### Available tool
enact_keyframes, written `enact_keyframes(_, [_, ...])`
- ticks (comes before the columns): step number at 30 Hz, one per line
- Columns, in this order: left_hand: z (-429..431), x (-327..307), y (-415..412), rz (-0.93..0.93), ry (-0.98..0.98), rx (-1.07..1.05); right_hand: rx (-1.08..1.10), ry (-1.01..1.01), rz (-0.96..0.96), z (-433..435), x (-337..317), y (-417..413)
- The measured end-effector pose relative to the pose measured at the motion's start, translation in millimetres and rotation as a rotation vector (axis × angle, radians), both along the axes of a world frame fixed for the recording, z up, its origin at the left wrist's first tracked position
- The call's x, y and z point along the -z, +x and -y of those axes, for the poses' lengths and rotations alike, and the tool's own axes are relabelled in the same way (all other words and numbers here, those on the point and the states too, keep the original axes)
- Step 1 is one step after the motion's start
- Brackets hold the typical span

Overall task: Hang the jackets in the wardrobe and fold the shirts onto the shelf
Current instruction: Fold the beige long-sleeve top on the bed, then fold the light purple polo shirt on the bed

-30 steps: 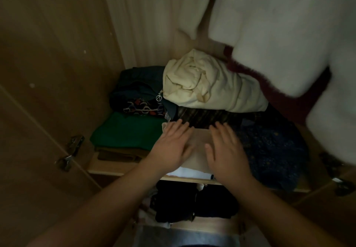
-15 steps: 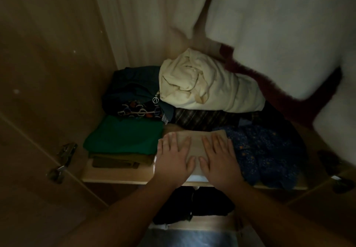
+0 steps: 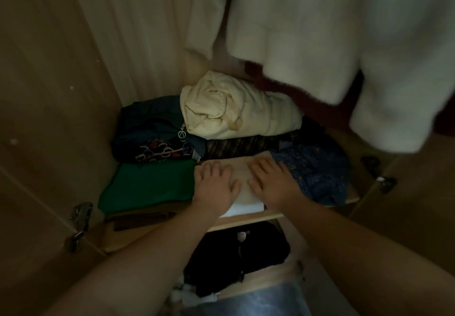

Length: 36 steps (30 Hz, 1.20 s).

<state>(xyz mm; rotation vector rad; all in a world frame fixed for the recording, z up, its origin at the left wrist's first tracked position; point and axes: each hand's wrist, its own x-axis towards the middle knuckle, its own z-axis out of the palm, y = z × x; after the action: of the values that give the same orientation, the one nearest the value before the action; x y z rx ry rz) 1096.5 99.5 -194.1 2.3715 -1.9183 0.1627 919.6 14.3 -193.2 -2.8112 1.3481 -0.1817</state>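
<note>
Both hands are laid flat, palms down and fingers straight, on a folded shirt (image 3: 240,171) of smooth beige cloth. The left hand (image 3: 214,185) is pressed on its left half and the right hand (image 3: 273,182) on its right half, thumbs nearly meeting; nothing is gripped by either. The shirt is shaped into a neat rectangle and is stacked on a thin white folded layer (image 3: 246,208) at the front of the pale wooden shelf (image 3: 246,220).

Just left of it, a flat, square-folded green garment (image 3: 150,185) is seen on top of brownish folded pieces. To the right, a crumpled blue fabric (image 3: 317,171) with a fine speckled print is touched by the shirt's edge. Behind, a dark striped cloth (image 3: 236,146) is topped by a bulky, creased cream bundle (image 3: 236,111), rolled into a rounded lump. A dark teal garment (image 3: 150,116) is heaped in the back left corner, with a small round metal pendant (image 3: 181,134) lying on it.

Above, a white fleecy jacket (image 3: 320,32) with a fuzzy maroon hem is hung inside the wardrobe. Black clothing (image 3: 234,254) is stored on the level below, and a metal hinge (image 3: 81,217) is fixed to the smooth wooden side panel.
</note>
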Motion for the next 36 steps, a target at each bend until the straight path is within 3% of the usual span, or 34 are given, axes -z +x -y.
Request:
enact_keyframes(5, [-40, -40, -27, 0.011, -0.048, 0.057, 0.130, -0.036, 0.086, -53, -38, -62])
enact_keyframes(9, [-96, -44, -95, -0.010, -0.100, 0.175, 0.269, -0.072, 0.135, -138, -53, -137])
enact_keyframes(13, [-155, -36, -204, -0.062, -0.114, 0.373, 0.438, -0.123, 0.128, -248, -49, -229])
enact_keyframes(24, [-378, 4, -519, -0.110, 0.086, 1.017, 1.120, -0.050, 0.108, -591, 0, -514])
enact_keyframes(30, [-471, 11, -637, -0.169, 0.125, 1.280, 1.400, -0.104, 0.144, -735, 2, -590])
enact_keyframes(36, [-521, 19, -692, -0.148, 0.167, 1.389, 1.575, -0.075, 0.204, -800, 12, -617])
